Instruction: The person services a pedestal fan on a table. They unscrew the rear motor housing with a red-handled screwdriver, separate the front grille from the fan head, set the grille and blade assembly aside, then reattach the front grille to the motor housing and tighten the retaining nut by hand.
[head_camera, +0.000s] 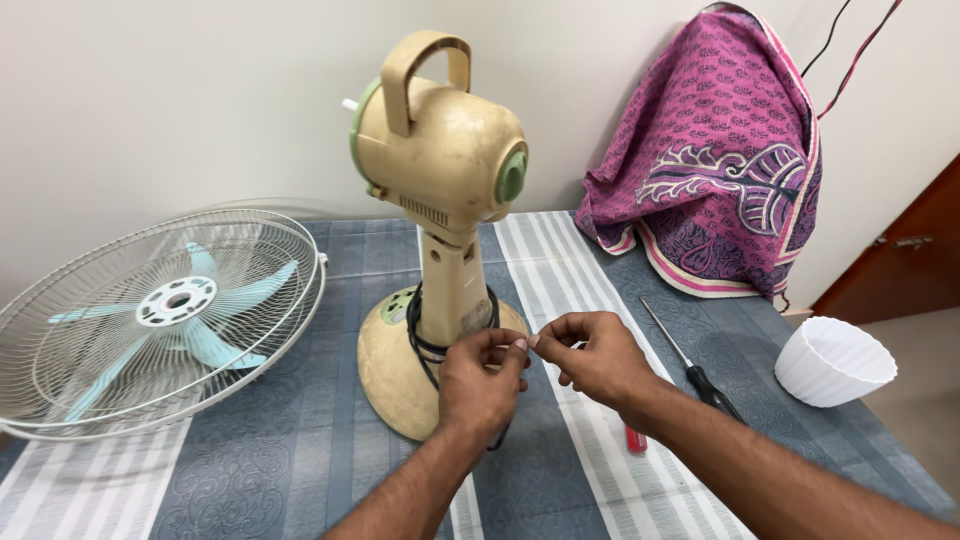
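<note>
Fingertips of both hands, left hand (482, 375) and right hand (592, 355), pinch a tiny pale part (522, 343) between them, just in front of the fan base (400, 375) with black cord (425, 350) wrapped round its stem. Looks like mid small-part handling; needs steady fine grip. Screwdriver (690, 365) lies beside right forearm, fan grille (150, 320) at left.

Setting: a room in a home. A table (300, 440) under a grey-blue patterned, striped cloth stands against a plain painted wall (150, 100). A purple printed fabric (715, 170) covers something bulky at the back. A brown wooden door (900, 250) stands at right.
</note>
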